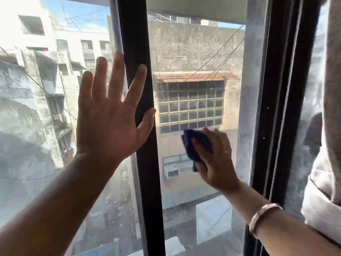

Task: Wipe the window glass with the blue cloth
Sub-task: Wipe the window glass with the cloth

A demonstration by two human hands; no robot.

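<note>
The window glass [193, 58] fills the view, split by a black middle frame bar [142, 163]. My right hand [217, 156] presses a crumpled blue cloth [193, 143] flat against the middle pane, at about mid height. A metal bangle sits on that wrist. My left hand [110, 115] is spread open with its palm against the glass, its fingers lying across the left pane and the middle bar. The left pane [27, 126] looks hazy and smeared.
A second black frame [276, 108] stands to the right of the middle pane, with a grey curtain [330, 126] at the far right edge. Buildings, wires and a street show through the glass.
</note>
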